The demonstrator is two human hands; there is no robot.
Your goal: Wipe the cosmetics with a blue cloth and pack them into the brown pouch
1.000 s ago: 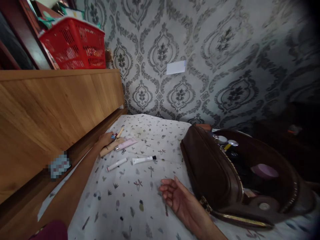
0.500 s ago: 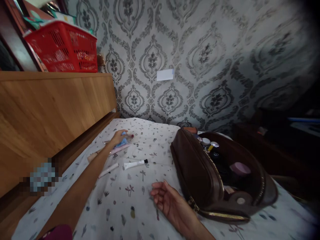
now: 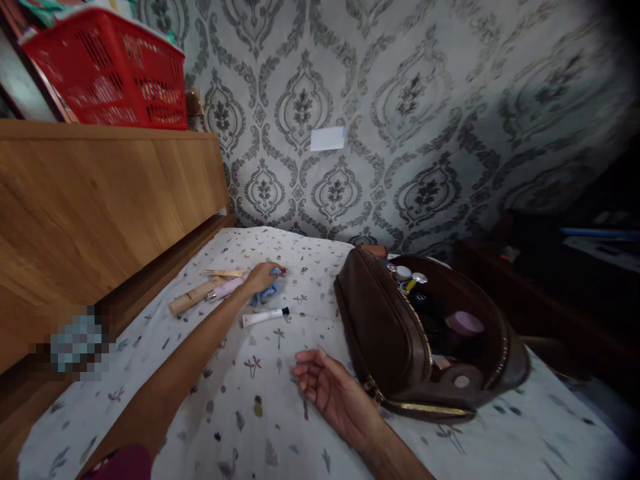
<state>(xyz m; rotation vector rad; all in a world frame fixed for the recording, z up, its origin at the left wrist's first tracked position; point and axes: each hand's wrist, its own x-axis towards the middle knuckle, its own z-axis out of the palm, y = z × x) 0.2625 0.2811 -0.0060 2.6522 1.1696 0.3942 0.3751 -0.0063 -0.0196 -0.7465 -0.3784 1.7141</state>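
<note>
My left hand (image 3: 263,275) is closed on a crumpled blue cloth (image 3: 267,293) above the bed sheet. A small item with a dark red end (image 3: 283,271) pokes out by the fingertips; its kind is unclear. Beside that wrist lie a beige tube (image 3: 193,299), a lilac tube (image 3: 227,289) and a slim beige item (image 3: 226,273). A white tube with a black cap (image 3: 264,317) rests just in front of the cloth. My right hand (image 3: 333,390) holds nothing, palm turned up and fingers loosely bent, left of the open brown toiletry bag (image 3: 385,320).
Inside the bag are a pink round item (image 3: 465,323), white-topped containers (image 3: 402,273) and dark items. A wooden headboard (image 3: 110,193) borders the left, with a red plastic basket (image 3: 115,73) on top. Behind stands a patterned wall (image 3: 370,80). The patterned sheet (image 3: 280,413) covers the bed.
My left hand has moved to the right with the blue cloth and red-ended item, uncovering the beige and lilac tubes. My right hand stays nearly in place. The view has shifted slightly.
</note>
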